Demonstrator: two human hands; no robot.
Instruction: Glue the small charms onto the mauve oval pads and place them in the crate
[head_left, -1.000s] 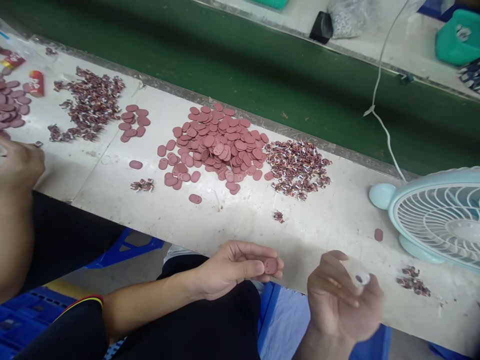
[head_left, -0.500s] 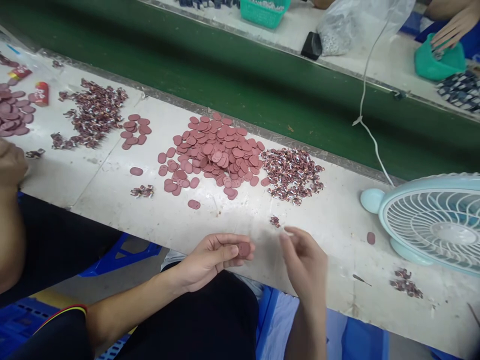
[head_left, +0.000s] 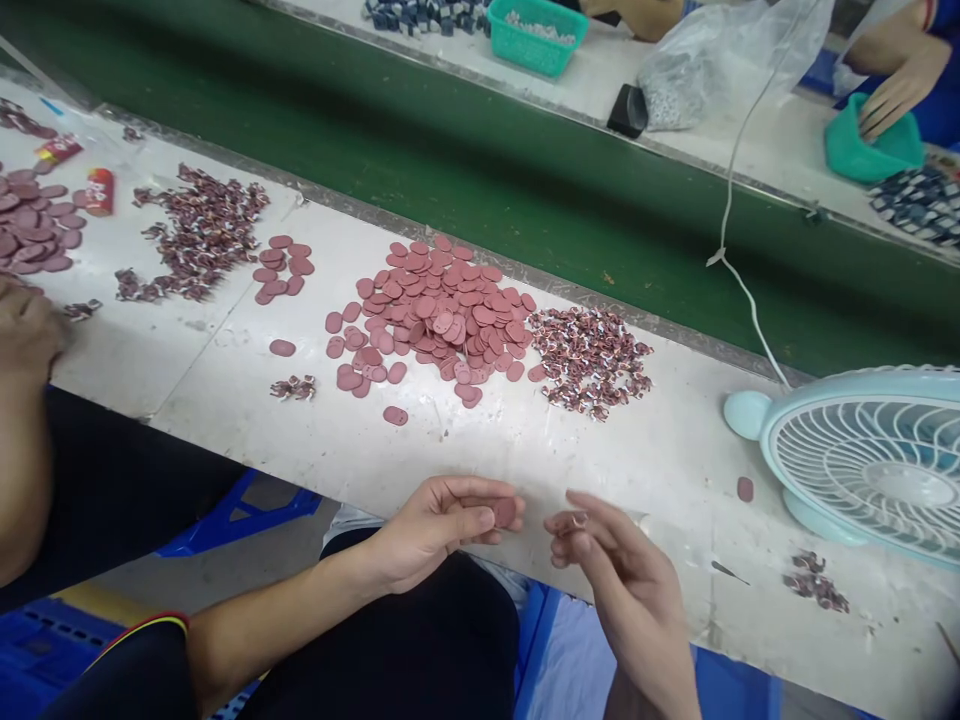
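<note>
Now that the small brown piece [head_left: 577, 520] is lifted, the right hand [head_left: 628, 575] grips it — the left hand [head_left: 435, 530], a disc [head_left: 505, 513].

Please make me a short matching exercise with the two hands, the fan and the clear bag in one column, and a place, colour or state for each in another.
1. Left hand
2. Right hand
3. Fan
4. Bag

A. Pale blue
B. Holding a small brown-and-white part
C. On the far bench
D. Holding a reddish disc

Pairs: 1-D, 2-B, 3-A, 4-C
</note>
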